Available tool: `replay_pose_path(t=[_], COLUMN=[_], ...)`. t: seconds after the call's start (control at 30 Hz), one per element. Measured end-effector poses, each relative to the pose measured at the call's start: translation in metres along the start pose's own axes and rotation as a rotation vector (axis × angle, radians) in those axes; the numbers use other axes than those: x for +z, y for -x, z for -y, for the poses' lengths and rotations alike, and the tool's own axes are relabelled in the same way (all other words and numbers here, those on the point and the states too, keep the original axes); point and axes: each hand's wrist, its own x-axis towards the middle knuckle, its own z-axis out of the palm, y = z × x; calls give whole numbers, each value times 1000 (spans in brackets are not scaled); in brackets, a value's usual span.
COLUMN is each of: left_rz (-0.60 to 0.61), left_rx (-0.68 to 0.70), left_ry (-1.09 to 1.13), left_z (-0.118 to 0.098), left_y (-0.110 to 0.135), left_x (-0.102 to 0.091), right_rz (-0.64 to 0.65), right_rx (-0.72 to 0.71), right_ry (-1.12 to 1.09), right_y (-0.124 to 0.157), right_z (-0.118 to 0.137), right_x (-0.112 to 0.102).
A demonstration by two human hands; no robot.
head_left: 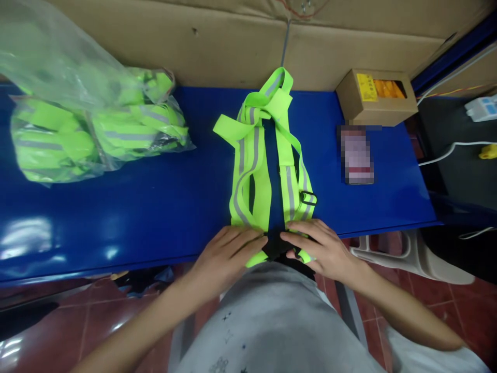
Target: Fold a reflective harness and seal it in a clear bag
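Note:
A neon green reflective safety vest [267, 155] with grey stripes and black buckles lies lengthwise on the blue table [155, 197]. Its near end hangs over the front edge by my body. My left hand [227, 254] lies flat on the vest's near left strap, fingers stretched out. My right hand [316, 246] rests flat on the near right strap, fingers spread, close to a black buckle [308, 198]. A black waist piece [276, 247] shows between my two hands.
A clear plastic bag [89, 124] stuffed with more green vests sits at the table's left. A small cardboard box [375, 96] and a blurred flat item [357, 155] lie at the right. Cardboard sheets [233, 36] stand behind. A white plastic chair [411, 254] is at lower right.

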Motion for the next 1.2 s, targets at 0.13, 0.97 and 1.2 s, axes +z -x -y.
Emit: replay_pose_path(t=[0.13, 0.97, 1.2], left_rz=[-26, -44, 13], left_rx=[-158, -16, 126], left_ry=[172, -393, -355], left_z=[1, -8, -3], left_y=[-16, -26, -12], left_x=[3, 7, 2], right_rz=[-19, -18, 54], right_rx=[150, -43, -118], right_ry=[-172, 380, 384], right_y=[-17, -17, -6], right_z=[0, -10, -9], right_x=[-6, -6, -12])
